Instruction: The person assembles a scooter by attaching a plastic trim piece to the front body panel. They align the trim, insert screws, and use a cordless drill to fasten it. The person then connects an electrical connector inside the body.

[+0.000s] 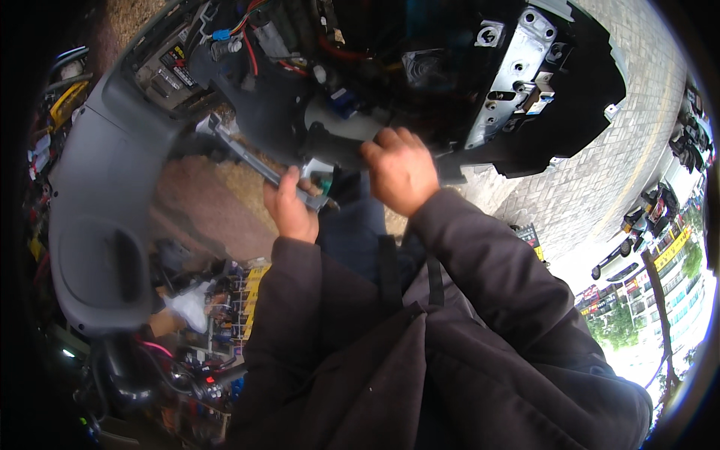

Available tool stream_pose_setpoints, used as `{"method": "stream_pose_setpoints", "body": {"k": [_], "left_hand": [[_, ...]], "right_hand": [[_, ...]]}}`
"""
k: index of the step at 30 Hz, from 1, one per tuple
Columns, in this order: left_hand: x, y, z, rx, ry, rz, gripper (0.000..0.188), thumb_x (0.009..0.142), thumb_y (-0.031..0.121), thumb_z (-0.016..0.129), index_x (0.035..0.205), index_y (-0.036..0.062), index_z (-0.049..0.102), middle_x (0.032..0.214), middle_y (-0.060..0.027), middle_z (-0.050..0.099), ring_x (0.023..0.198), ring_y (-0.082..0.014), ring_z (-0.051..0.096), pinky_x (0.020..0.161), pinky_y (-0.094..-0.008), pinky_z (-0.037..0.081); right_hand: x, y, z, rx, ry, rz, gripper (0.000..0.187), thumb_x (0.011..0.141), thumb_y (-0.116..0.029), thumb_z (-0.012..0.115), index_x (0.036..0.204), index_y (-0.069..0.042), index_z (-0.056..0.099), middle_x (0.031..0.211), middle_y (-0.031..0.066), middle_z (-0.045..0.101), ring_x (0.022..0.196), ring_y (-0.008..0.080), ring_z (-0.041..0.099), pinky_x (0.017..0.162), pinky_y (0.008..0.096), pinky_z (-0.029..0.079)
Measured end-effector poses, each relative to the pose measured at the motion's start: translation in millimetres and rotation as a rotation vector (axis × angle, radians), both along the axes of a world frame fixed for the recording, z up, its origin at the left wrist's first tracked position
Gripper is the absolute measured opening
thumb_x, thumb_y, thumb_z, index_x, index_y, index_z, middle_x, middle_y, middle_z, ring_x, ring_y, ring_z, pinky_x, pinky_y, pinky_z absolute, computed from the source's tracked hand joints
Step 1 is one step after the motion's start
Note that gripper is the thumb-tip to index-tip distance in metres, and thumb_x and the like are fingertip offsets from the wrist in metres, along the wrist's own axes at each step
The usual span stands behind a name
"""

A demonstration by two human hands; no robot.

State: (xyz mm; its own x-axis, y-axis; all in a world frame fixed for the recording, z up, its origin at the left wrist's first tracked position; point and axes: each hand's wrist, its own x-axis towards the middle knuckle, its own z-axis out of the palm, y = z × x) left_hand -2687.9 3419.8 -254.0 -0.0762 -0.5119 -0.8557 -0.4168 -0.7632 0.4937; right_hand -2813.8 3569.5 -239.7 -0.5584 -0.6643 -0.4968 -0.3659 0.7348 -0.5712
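Note:
A long, narrow grey piece [247,156], like a trim strip or bar, slants down through the middle of the view. My left hand [291,208] is closed on its near end, with the thumb up along it. Beside that grip shows a small white and green part [321,174]; what it belongs to is unclear. My right hand [405,171] is closed with its back upward, at the edge of the dark plastic body [334,146] of an opened vehicle. The fingertips are hidden, so what they hold cannot be made out.
Inside the opened body are coloured wires [251,56], a battery [171,69] and a silver metal bracket [517,75]. A grey curved panel [105,195] stands on the left. Below it are cluttered parts [217,300]. Paving [607,142] and parked vehicles lie to the right.

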Motion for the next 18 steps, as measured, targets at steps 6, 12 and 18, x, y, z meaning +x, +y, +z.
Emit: {"method": "stream_pose_setpoints", "body": {"k": [6,12,18], "left_hand": [[7.4,2.1,-2.3,0.029,-0.005,0.034,0.017,0.093,0.016,0.063,0.105,0.0065,0.057,0.091,-0.0015,0.056,0.072,-0.012,0.054,0.062,-0.0281,0.047],[14.0,5.6,-9.6,0.027,0.059,0.049,0.012,0.094,0.015,0.06,0.1,0.0059,0.056,0.082,-0.0016,0.056,0.069,-0.0132,0.054,0.062,-0.0305,0.047],[21.6,10.8,-9.2,0.05,0.078,0.063,0.012,0.095,0.015,0.06,0.101,0.0065,0.056,0.086,-0.0029,0.058,0.071,-0.0135,0.056,0.063,-0.0316,0.049]], "right_hand": [[-5.5,-6.1,-4.6,0.057,-0.062,0.03,0.026,0.074,-0.008,0.066,0.1,-0.007,0.073,0.102,0.0151,0.066,0.101,0.0336,0.063,0.086,0.0425,0.051],[0.2,-3.4,-5.0,0.056,-0.092,0.082,0.026,0.072,-0.008,0.068,0.098,-0.006,0.073,0.1,0.0153,0.068,0.1,0.035,0.064,0.087,0.0427,0.053],[-14.9,-2.1,-16.4,-0.022,-0.186,0.099,0.027,0.071,-0.008,0.068,0.097,-0.005,0.073,0.097,0.0186,0.07,0.097,0.0373,0.067,0.084,0.0458,0.055]]}}
